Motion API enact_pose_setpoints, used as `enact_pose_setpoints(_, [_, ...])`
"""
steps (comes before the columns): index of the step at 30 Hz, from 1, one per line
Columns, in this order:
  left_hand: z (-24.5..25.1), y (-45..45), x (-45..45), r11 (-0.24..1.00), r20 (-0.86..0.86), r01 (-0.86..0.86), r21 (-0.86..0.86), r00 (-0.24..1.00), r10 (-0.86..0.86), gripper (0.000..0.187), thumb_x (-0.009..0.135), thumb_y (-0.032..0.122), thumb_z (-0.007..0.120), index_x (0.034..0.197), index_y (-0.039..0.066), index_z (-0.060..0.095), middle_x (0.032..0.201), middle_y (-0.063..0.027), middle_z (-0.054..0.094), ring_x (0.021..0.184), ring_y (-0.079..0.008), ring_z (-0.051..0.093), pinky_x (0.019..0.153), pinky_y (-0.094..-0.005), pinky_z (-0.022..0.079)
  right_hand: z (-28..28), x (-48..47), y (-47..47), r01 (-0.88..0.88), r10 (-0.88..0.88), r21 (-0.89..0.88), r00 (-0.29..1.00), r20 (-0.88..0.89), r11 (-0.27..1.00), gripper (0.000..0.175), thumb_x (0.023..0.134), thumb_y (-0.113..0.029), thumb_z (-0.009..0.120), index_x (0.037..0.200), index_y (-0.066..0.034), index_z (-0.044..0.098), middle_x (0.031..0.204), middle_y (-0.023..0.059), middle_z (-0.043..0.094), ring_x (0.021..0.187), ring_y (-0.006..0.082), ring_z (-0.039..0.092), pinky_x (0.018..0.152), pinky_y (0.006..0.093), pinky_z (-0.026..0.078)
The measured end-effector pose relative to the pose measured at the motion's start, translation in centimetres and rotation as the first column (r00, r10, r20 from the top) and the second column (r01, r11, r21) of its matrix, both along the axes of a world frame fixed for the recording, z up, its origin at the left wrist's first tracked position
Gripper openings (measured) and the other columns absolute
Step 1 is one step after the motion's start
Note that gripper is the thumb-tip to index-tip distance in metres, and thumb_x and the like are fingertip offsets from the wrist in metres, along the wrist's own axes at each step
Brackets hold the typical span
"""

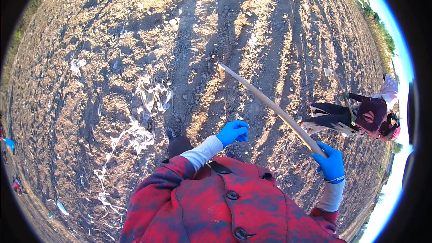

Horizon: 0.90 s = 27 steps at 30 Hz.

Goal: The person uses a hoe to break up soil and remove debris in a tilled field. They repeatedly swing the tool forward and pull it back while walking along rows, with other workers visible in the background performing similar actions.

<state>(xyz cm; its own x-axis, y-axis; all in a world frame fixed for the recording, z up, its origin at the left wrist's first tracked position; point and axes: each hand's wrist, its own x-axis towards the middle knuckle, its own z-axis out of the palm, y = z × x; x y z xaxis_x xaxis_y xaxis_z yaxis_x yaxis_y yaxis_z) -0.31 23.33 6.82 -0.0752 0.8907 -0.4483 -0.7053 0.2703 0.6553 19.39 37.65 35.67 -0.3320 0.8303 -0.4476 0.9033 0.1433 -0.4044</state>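
My right hand, in a blue glove, grips one end of a long wooden handle. From there the handle slants away to the upper left, over the furrowed soil. Its far end is close to the ground, and whether a tool head sits there I cannot tell. In front of my body is my left hand, also gloved in blue, with its fingers loosely bent. Nothing shows in it, and it is apart from the handle.
A person stands at the right with a hoe. Torn plastic film lies on the ground at left, and a pale strip of film trails below it. My shoe is on the soil. Long shadows cross the furrows.
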Motion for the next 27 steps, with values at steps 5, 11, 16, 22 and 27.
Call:
enact_pose_setpoints(5, [-3.8, -10.6, -11.8, 0.969, -0.109, -0.135, -0.205, 0.987, 0.114, 0.019, 0.086, 0.015, 0.051, 0.100, 0.004, 0.058, 0.074, -0.0073, 0.060, 0.061, -0.0159, 0.061, 0.056, -0.0273, 0.052, 0.7, -6.4, -4.2, 0.068, -0.068, 0.023, 0.998, 0.010, 0.997, 0.042, 0.067, -0.004, 0.065, 0.109, 0.0018, 0.056, 0.079, 0.0117, 0.063, 0.059, 0.0108, 0.058, 0.043, 0.0224, 0.046])
enact_pose_setpoints(11, [-4.7, -15.1, -20.4, 0.931, -0.208, -0.106, -0.350, 0.977, 0.033, 0.020, 0.086, 0.019, 0.051, 0.091, 0.003, 0.061, 0.057, -0.0057, 0.057, 0.039, -0.0116, 0.050, 0.034, -0.0229, 0.038, 0.0, -9.6, -7.9, 0.082, -0.084, 0.052, 0.995, 0.053, 0.995, 0.044, 0.064, -0.011, 0.069, 0.106, 0.0004, 0.058, 0.080, 0.0153, 0.064, 0.065, 0.0161, 0.062, 0.057, 0.0301, 0.048])
enact_pose_setpoints(16, [-3.7, -11.7, -23.7, 0.914, -0.248, -0.040, -0.405, 0.966, -0.067, 0.026, 0.084, 0.028, 0.055, 0.078, 0.005, 0.064, 0.048, -0.0018, 0.050, 0.037, -0.0086, 0.041, 0.034, -0.0226, 0.030, 1.5, -13.5, -8.1, 0.071, -0.082, 0.121, 0.992, 0.093, 0.990, 0.039, 0.064, -0.017, 0.069, 0.101, -0.0045, 0.062, 0.071, 0.0165, 0.063, 0.062, 0.0217, 0.063, 0.057, 0.0307, 0.049])
enact_pose_setpoints(22, [-3.0, -7.0, -27.5, 0.935, -0.331, -0.008, -0.354, 0.936, -0.118, 0.021, 0.082, 0.022, 0.057, 0.083, 0.003, 0.063, 0.054, -0.0015, 0.051, 0.041, -0.0080, 0.043, 0.038, -0.0224, 0.032, 3.4, -17.6, -3.8, -0.077, 0.042, 0.215, 0.986, 0.162, 0.974, 0.034, 0.066, -0.028, 0.066, 0.094, -0.0083, 0.065, 0.068, 0.0144, 0.062, 0.061, 0.0245, 0.062, 0.058, 0.0336, 0.049])
enact_pose_setpoints(27, [-2.8, -2.1, -35.2, 0.951, -0.435, -0.066, -0.302, 0.897, -0.076, 0.015, 0.081, 0.014, 0.057, 0.091, 0.004, 0.060, 0.059, -0.0037, 0.054, 0.043, -0.0092, 0.047, 0.039, -0.0229, 0.038, 6.4, -22.0, 1.6, -0.157, 0.105, 0.292, 0.977, 0.184, 0.944, 0.028, 0.067, -0.029, 0.065, 0.087, -0.0093, 0.067, 0.065, 0.0140, 0.061, 0.059, 0.0260, 0.061, 0.058, 0.0336, 0.049])
